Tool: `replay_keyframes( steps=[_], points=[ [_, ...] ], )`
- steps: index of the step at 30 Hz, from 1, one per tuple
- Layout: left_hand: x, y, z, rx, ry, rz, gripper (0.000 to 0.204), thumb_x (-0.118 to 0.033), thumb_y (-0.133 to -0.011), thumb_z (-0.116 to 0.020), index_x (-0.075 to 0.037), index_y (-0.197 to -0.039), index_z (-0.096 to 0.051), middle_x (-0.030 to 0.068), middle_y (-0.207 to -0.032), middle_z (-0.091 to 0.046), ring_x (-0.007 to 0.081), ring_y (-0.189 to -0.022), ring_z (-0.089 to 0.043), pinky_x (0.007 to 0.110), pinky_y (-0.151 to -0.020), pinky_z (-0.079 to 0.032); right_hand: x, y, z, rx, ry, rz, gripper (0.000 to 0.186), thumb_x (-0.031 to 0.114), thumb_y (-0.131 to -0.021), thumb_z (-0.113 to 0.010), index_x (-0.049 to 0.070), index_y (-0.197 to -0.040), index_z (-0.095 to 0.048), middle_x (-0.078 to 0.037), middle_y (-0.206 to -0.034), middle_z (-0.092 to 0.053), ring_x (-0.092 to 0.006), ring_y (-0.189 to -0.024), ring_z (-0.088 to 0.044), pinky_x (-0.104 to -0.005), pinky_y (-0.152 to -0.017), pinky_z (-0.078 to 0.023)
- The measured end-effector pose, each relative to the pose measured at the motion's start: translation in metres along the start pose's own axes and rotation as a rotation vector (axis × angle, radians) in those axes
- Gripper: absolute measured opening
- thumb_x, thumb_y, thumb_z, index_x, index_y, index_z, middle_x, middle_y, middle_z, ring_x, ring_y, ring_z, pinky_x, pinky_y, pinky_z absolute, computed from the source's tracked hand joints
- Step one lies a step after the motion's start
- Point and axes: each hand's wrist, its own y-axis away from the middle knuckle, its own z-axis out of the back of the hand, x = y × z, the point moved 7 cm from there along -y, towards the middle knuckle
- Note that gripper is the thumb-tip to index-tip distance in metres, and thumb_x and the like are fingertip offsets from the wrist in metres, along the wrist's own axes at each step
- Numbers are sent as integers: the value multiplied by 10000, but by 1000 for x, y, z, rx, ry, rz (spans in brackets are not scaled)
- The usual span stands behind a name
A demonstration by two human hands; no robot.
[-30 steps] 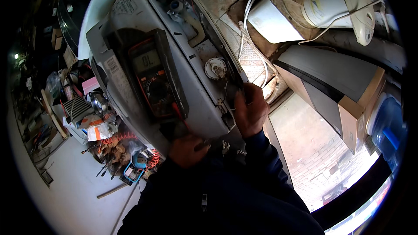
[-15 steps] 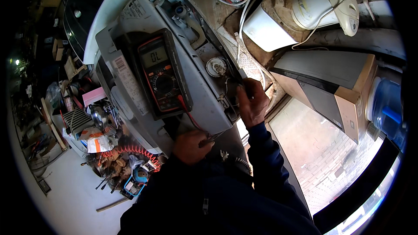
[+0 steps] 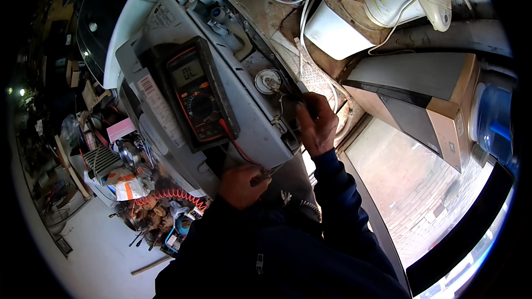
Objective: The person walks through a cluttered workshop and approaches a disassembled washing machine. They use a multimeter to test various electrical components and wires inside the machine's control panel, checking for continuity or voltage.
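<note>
A digital multimeter (image 3: 200,108) in a black-and-red case lies tilted on top of a grey appliance casing (image 3: 246,116). Its red test lead (image 3: 235,147) runs down to my left hand (image 3: 242,185), whose fingers are closed at the lead near the casing's front corner. The lead's end is hidden there. My right hand (image 3: 318,124) is closed at the right edge of the casing's open bay. Its fingertips are beside dark wiring, and what they pinch is hidden. A round white part (image 3: 267,81) and a grey corrugated hose (image 3: 242,47) sit inside the bay.
A white appliance (image 3: 346,27) and a grey-and-tan cabinet (image 3: 410,99) stand at the right, with a blue water bottle (image 3: 496,122) beyond. White hoses run along the casing's right side. Tools, bags and a red coiled hose (image 3: 177,194) clutter the floor at left.
The view has shifted slightly, so most things sit a little further left. My right hand has turned slightly at the bay's edge. My left hand stays closed by the casing's corner.
</note>
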Motion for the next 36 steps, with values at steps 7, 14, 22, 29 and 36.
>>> replay_keyframes(
  steps=[7,14,22,29,36],
  points=[
    [2,0,-1,1,-2,10,242,-241,-798,-757,-16,-768,-673,127,-738,-641,264,-649,-676,365,-576,-510,4,-2,2,14,12,-4,265,86,-846,-682,9,-1092,-623,-156,-914,-704,-221,-820,-691,-321,-753,-534],
    [1,-1,-1,-9,4,0,236,-234,-797,-759,-17,-763,-672,125,-734,-640,260,-631,-678,364,-563,-510,1,-3,2,44,-34,-35,264,90,-851,-677,5,-1096,-627,-153,-914,-702,-214,-819,-690,-314,-758,-532],
    [-4,-2,2,-8,-13,-1,225,-223,-798,-760,-18,-771,-673,127,-747,-652,262,-640,-690,362,-570,-522,1,-3,3,31,10,-4,304,104,-835,-694,7,-1115,-627,-139,-925,-706,-197,-790,-678,-306,-736,-532],
    [-7,-2,2,-23,34,-36,198,-191,-807,-757,-10,-797,-678,126,-748,-658,256,-635,-696,355,-560,-525,7,-2,5,66,66,30,409,126,-771,-758,17,-1143,-626,-119,-961,-698,-168,-747,-636,-283,-708,-520],
    [-4,-2,1,-3,42,-26,196,-180,-803,-758,-5,-792,-671,131,-755,-662,257,-641,-697,357,-565,-522,-1,-2,3,91,-40,25,462,86,-751,-756,25,-1185,-610,-82,-958,-685,-126,-736,-590,-261,-699,-503]
  ],
)
